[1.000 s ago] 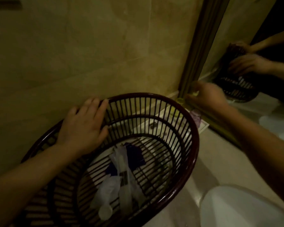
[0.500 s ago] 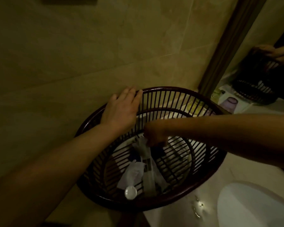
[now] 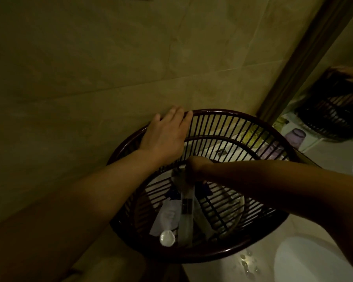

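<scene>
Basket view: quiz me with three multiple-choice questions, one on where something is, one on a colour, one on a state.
1. Where does the left hand rest?
A. On the basket rim nearest the wall
B. In the sink
C. On the mirror frame

2. What colour is the basket?
A. White
B. Dark reddish brown
C. Bright blue

3. What is the right hand doing?
A. Lying flat on the counter
B. Hanging idle outside the basket
C. Gripping a clear packet inside the basket

Answers:
1 A: its straight fingers lie across the rim beside the wall.
2 B: rim and slats all show that dark shade.
3 C: its curled fingers close on the packet's top end, below the rim.
</scene>
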The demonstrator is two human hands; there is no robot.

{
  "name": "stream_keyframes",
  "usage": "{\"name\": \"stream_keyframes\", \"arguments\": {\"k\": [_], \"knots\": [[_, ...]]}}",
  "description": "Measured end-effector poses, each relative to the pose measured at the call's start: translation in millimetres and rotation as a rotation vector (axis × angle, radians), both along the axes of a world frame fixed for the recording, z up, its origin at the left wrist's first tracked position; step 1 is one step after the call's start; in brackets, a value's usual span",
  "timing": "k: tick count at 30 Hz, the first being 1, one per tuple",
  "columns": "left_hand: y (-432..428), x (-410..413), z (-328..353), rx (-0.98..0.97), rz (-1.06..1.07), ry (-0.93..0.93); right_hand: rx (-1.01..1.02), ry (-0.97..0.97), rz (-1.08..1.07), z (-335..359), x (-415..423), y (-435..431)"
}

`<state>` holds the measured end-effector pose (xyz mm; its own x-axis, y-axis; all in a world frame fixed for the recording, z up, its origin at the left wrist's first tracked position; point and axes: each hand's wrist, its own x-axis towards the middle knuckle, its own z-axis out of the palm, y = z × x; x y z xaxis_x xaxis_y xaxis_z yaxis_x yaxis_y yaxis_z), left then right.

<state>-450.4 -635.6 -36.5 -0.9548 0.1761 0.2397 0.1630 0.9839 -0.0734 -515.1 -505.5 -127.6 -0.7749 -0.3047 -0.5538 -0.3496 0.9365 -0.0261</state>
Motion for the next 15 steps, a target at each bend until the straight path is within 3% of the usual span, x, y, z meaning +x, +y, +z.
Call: {"name": "stream_keyframes", "arguments": {"k": [6, 10, 15], "knots": [[1.0, 0.4, 0.5, -0.020, 0.012, -0.010, -0.231, -0.172, -0.074, 41.9, 3.0, 10.1], [-0.2, 1.0, -0.3, -0.048, 0.017, 0.000, -0.422, -0.116, -0.169, 69.5, 8.3, 30.7], [0.0, 1.3, -1.5, -0.041, 0.016, 0.004, -0.621, 0.084, -0.111, 123.0, 21.9, 65.5]]}}
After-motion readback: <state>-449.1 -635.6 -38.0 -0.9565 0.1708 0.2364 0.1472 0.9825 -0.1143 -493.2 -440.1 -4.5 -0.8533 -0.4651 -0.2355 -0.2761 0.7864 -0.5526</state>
